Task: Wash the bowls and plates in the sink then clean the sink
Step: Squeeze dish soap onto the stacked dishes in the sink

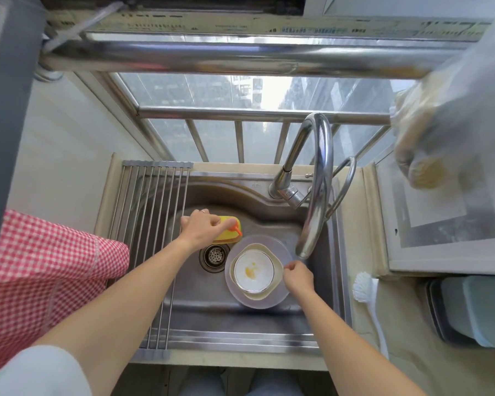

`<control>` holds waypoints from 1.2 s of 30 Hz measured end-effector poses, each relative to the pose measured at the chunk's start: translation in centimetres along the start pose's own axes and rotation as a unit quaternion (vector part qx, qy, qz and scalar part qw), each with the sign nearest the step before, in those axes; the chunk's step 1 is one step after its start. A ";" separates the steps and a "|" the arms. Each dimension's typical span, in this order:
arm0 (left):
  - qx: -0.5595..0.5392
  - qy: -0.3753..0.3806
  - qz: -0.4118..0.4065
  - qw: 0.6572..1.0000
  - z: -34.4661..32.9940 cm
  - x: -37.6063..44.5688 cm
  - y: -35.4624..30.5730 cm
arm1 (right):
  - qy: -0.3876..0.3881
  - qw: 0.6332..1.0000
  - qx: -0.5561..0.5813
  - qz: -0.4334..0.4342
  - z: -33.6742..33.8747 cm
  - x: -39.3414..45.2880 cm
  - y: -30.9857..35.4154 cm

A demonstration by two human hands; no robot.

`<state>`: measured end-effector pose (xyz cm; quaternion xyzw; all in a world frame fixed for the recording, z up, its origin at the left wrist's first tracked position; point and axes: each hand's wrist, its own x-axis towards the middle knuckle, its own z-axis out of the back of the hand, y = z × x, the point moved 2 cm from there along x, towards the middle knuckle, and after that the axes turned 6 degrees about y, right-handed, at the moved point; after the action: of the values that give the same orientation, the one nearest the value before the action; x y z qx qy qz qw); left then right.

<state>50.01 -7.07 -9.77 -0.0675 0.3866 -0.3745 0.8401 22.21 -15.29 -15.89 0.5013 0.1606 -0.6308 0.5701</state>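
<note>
A steel sink (200, 312) holds a stack of dishes: a white bowl (253, 271) with a yellow stain sits inside a cream bowl (277, 277), on a grey plate (257, 302). My right hand (297, 277) pinches the right rim of the stack. At the back of the basin stands a yellow dish-soap bottle (230, 234) with an orange cap, and my left hand (202, 228) grips its top. The drain strainer (214, 256) lies between the bottle and the dishes.
The curved faucet (317, 184) arches over the basin's right side. A roll-up steel drying rack (152, 224) covers the sink's left part. A red checked cloth (40, 275) lies at left. A white brush (365, 290) rests on the right counter beside grey containers (469, 310).
</note>
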 end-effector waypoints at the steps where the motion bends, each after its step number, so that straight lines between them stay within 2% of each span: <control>1: 0.002 0.003 0.000 1.000 0.1 0.2 -0.2 | 0.000 1.000 0.001 -0.005 0.3 0.0 -0.1; 7: 0.025 0.038 -0.039 0.998 0.5 -0.4 -0.6 | 0.002 1.000 0.006 -0.030 1.3 0.0 -1.2; 12: 0.035 -0.062 -0.069 0.995 3.2 -0.3 -3.2 | -0.023 0.999 0.036 -0.001 1.9 -0.7 -0.1; 17: 0.090 0.068 -0.136 0.984 5.0 -2.6 -6.1 | -0.050 0.992 0.072 0.092 2.5 -3.1 3.9; 19: 0.089 0.061 -0.156 0.982 4.5 -4.1 -6.8 | -0.029 0.988 0.090 0.125 2.5 -4.5 5.8; 23: -0.010 0.028 -0.177 0.984 3.7 -6.4 -8.2 | -0.009 0.985 0.066 0.159 1.6 -6.4 7.9; 27: -0.141 0.043 -0.170 0.974 2.2 -9.0 -9.7 | -0.038 0.977 0.128 0.164 0.6 -8.9 7.7; 33: -0.332 0.099 -0.173 0.922 -1.7 -13.3 -12.0 | -0.105 0.938 0.259 0.207 0.7 -15.5 5.2; 36: -0.369 0.101 -0.188 0.905 -3.3 -15.4 -13.9 | -0.053 0.930 0.271 0.241 1.4 -18.3 2.2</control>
<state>33.21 -5.84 2.81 -0.4060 0.5598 -0.3606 0.6259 20.77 -6.81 0.49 0.6263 -0.1728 -0.5196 0.5548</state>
